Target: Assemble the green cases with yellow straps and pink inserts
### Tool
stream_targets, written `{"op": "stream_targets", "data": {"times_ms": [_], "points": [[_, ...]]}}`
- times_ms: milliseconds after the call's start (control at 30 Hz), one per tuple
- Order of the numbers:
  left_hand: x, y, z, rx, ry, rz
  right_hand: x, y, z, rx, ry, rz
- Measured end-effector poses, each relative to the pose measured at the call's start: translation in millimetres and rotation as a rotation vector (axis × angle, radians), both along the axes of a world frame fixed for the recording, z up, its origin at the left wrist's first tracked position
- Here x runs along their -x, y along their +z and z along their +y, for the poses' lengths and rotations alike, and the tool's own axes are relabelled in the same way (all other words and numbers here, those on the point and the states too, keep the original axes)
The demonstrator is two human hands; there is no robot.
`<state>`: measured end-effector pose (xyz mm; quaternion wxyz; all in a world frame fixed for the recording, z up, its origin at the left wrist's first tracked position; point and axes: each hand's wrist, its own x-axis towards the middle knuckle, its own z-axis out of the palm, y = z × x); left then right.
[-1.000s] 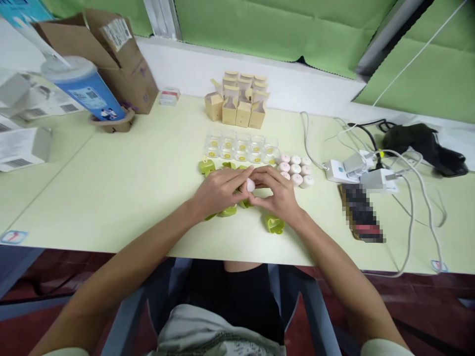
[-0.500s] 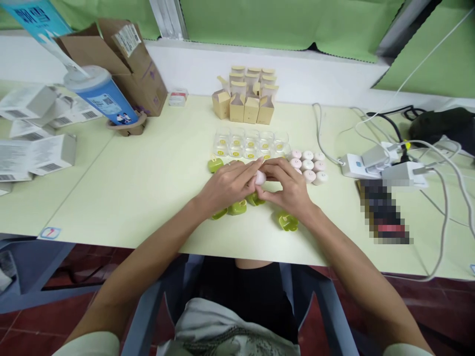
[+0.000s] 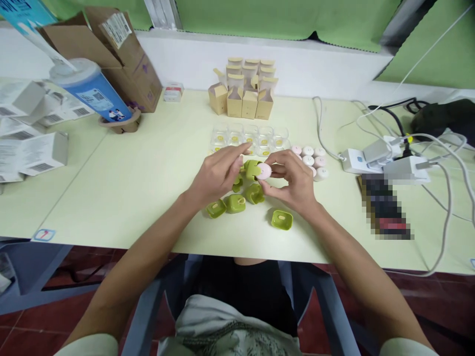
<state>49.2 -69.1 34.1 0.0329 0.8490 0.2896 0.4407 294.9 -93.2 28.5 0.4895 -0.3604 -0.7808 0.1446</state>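
Note:
My right hand (image 3: 293, 183) pinches a small pink rounded piece (image 3: 264, 171) a little above the table. My left hand (image 3: 217, 173) holds a green plastic cap (image 3: 252, 169) right against that pink piece, fingers curled round it. Several more green caps lie below the hands, among them one (image 3: 216, 208), one (image 3: 236, 203) and one (image 3: 281, 219) nearer the table's edge. A row of clear plastic cases (image 3: 250, 136) with yellow marks stands just beyond the hands. A group of pink and white pieces (image 3: 313, 159) lies to the right of them.
Small tan cartons (image 3: 245, 90) stand at the back. A brown cardboard box (image 3: 122, 54) and a blue cup (image 3: 91, 89) in a holder are at the back left, white boxes (image 3: 33, 153) at the far left. A power strip (image 3: 358, 163), chargers and cables (image 3: 426, 163) lie at the right.
Both hands have lifted off the table and parted slightly. My left hand has picked up a green cap and brought it to the pink piece. The green caps beneath are uncovered.

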Motion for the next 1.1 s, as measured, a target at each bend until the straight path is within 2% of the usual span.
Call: {"op": "stream_targets", "data": {"times_ms": [133,267,367,467,600,667,733,833,933,1100], "points": [[4.6,2.2,4.6,0.009,-0.095,0.067,0.8,-1.2,-1.4,0.110,0.027,0.115],[0.8,-3.5,5.3,-0.026,-0.075,0.094,1.4,3.7,-0.4,0.041,0.012,0.076],[0.2,-6.1,5.9,-0.083,-0.043,0.065,-12.0,15.0,0.3,-0.077,-0.079,0.046],[4.4,-7.9,9.4,-0.113,0.000,0.077,-43.5,21.2,-10.3,-0.073,-0.241,0.156],[14.8,-10.2,16.7,-0.148,0.069,0.184,-95.1,6.5,-45.9,0.109,-0.474,0.278],[18.7,-11.0,19.2,-0.170,0.080,0.185,-113.4,-5.7,-64.3,0.236,-0.626,0.209],[20.3,-11.6,20.5,-0.165,0.081,0.169,-122.9,-15.7,-76.0,0.343,-0.691,0.082],[19.9,-11.7,20.6,-0.149,0.084,0.170,-125.5,-22.8,-77.8,0.382,-0.700,-0.043],[19.7,-10.6,20.6,-0.177,0.089,0.179,-123.6,-22.9,-70.4,0.387,-0.697,-0.062],[21.0,-8.1,21.9,-0.323,0.113,0.167,-120.0,-21.8,-66.7,0.385,-0.723,-0.082]]}}
